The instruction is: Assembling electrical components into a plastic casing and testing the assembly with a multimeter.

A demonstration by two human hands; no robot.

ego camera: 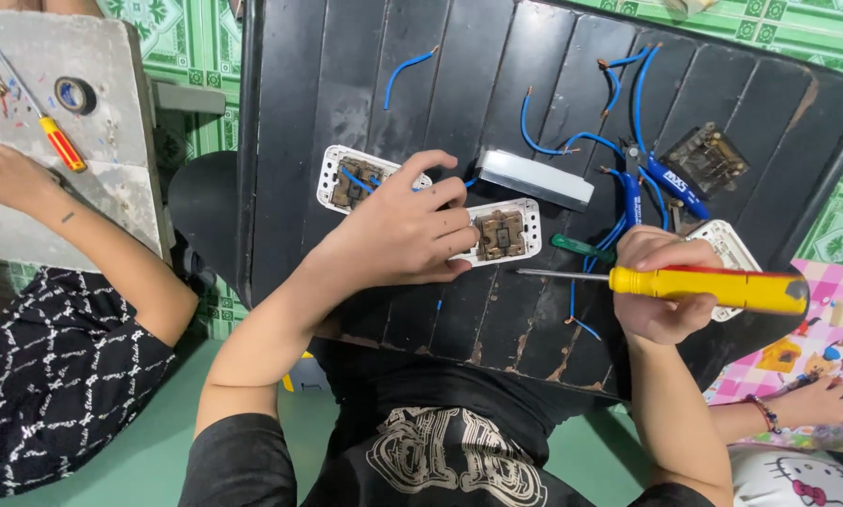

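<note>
My left hand [404, 230] rests on the black slatted table [346, 84] and presses on the edge of a white switch frame [506, 233] whose brown mechanism faces up. A second white switch frame [354, 178] with a blue wire lies just behind that hand. My right hand [664, 282] grips a yellow-handled screwdriver [703, 284]; its shaft points left toward the frame, tip a little short of it. Another white frame [733, 252] sits partly hidden under my right hand.
Loose blue wires [543, 131], blue-handled pliers [661, 183], a white cover plate [537, 178], a green-handled tool [581, 248] and a dark switch module [705, 160] lie on the table. Another person's arm [83, 244] works at a grey board left; a third person's hand [816, 404] at lower right.
</note>
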